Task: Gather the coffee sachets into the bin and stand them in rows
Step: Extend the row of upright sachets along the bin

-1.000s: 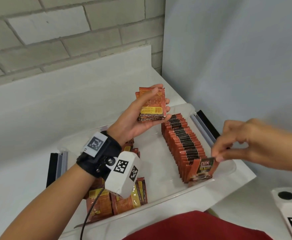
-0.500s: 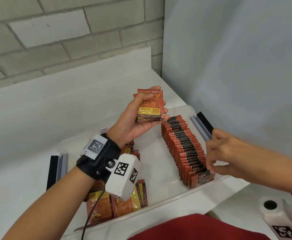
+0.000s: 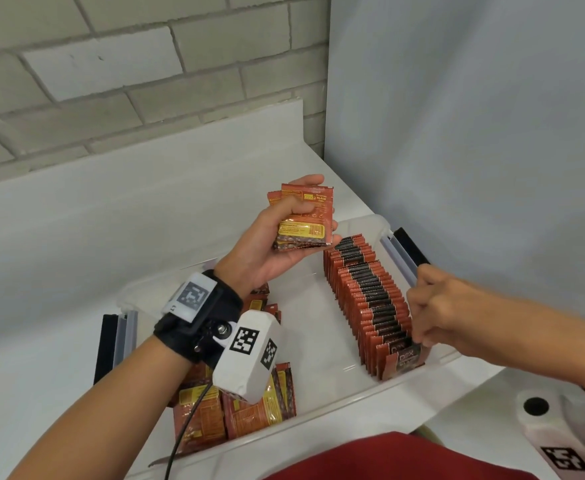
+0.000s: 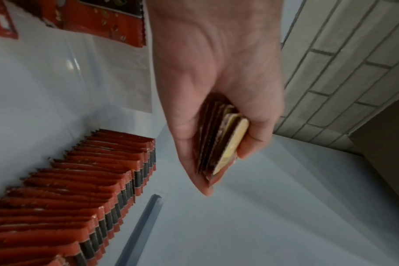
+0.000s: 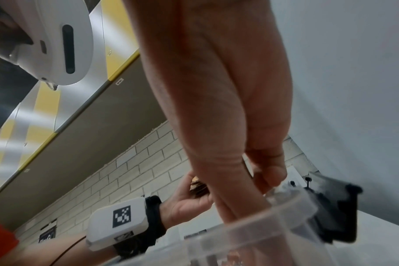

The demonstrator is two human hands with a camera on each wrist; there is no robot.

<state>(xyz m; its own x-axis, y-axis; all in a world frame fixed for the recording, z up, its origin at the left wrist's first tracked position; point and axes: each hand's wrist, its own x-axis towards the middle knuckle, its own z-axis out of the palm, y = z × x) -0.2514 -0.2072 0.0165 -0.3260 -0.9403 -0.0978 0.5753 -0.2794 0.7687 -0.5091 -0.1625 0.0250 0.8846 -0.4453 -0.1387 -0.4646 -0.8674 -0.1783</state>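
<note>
White worktop [image 3: 59,244] in a corner, grey brick wall [image 3: 111,64] at 12 o'clock, plain pale panel [image 3: 474,116] at 2 o'clock. Clear plastic bin [image 3: 318,414], shallow, rounded corners, dark latch handles at 9 and 3 o'clock ends.

Bin contents: one row of sachets [image 3: 367,299] stood on edge along the 3 o'clock side, running 12 to 5 o'clock, packed face to face; red-orange foil, black band, serrated top edges. Front sachet [image 3: 405,362] at the 5 o'clock end leans slightly, dark printed face towards camera. Loose pile of sachets [image 3: 214,417] lying flat and overlapped at 7 o'clock, yellow label panels up, partly hidden by the wrist camera.

Left hand [image 3: 270,247] is above the bin's 12 o'clock part, thumb and fingers wrapped round a small stack of sachets [image 3: 304,220], roughly five or more by the edges in the left wrist view, yellow-labelled backs showing.

Right hand [image 3: 436,306] is at the row's 5 o'clock end, fingers curled down, tips on the top edges of the front sachets; can't tell if it pinches one or only touches.
</note>
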